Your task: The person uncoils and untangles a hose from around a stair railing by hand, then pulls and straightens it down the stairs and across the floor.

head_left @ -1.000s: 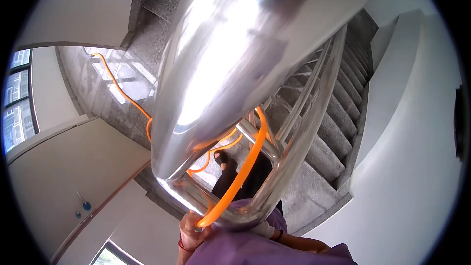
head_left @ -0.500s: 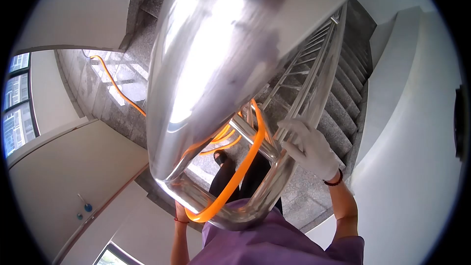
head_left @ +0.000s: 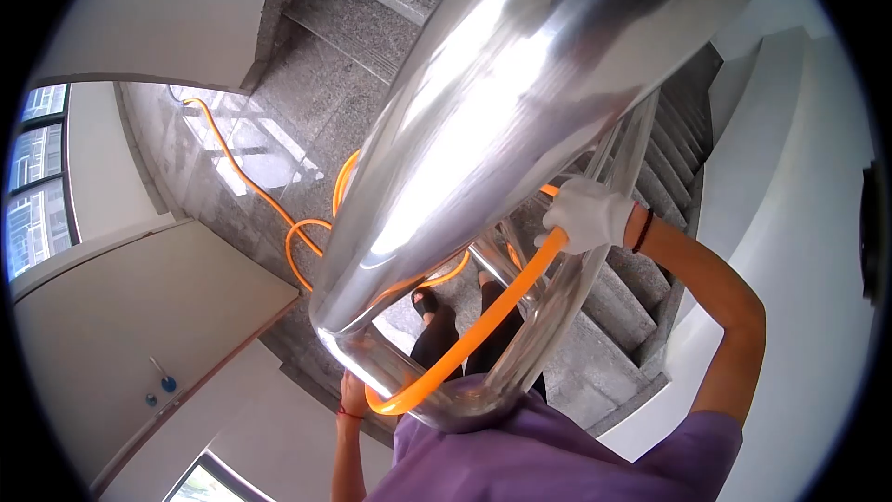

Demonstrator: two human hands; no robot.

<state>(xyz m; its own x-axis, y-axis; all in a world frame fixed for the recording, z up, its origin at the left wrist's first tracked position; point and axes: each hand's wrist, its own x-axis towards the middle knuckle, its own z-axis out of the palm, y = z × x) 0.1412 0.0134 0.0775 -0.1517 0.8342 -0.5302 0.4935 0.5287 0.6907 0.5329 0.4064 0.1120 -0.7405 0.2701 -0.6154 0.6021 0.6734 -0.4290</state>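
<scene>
One steel railing part-hides left hand, grip unclear; right hand clasped round orange hose; stairs beyond.

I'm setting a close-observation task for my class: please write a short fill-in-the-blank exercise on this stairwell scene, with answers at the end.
1. The white glove is on the person's ____ hand.
2. The gloved hand holds a hose coloured ____.
3. The left hand has a ____ band at its wrist.
4. The person's shirt is ____.

Missing words: right; orange; red; purple.

Indoor stairwell — speckled grey steps, shiny metal handrail, white walls, paned window
</scene>
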